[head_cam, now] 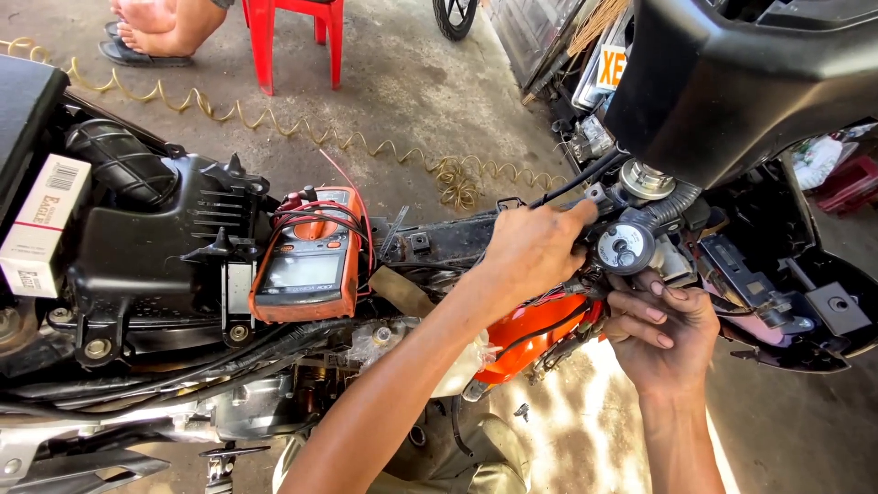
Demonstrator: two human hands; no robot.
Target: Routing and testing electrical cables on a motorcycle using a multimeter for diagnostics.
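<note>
Motorcycle frame (439, 240): stripped of its panels, long axis running left to right across the scene, dark airbox at left, steering head at right
Black fairing (732, 82): hangs over the far right, shading the work area
Concrete floor (412, 82): far side, crossed by a coiled yellowish hose (274, 123); red plastic chair (293, 27) and another person's sandalled feet (151, 32) far left
Multimeter (306, 261): orange case, grey screen, lying on the frame left of both hands, red and black leads looped over it
Orange panel (530, 334): near side, under the left forearm
Ignition switch (625, 247): round, silver-faced cylinder with a dark centre, seated at the steering head with black sleeved cables around it; its face points toward the near side
Left hand (535, 247): just left of the switch, fingers clenched around the wire bundle and bracket beside it, thumb touching the housing
Right hand (663, 329): directly below the switch on the near side, fingers curled upward, tips touching its underside; whether it pinches a wire there cannot be told
Key relation: switch lies between the hands, right of the left grip and above the right one, both equally close
</note>
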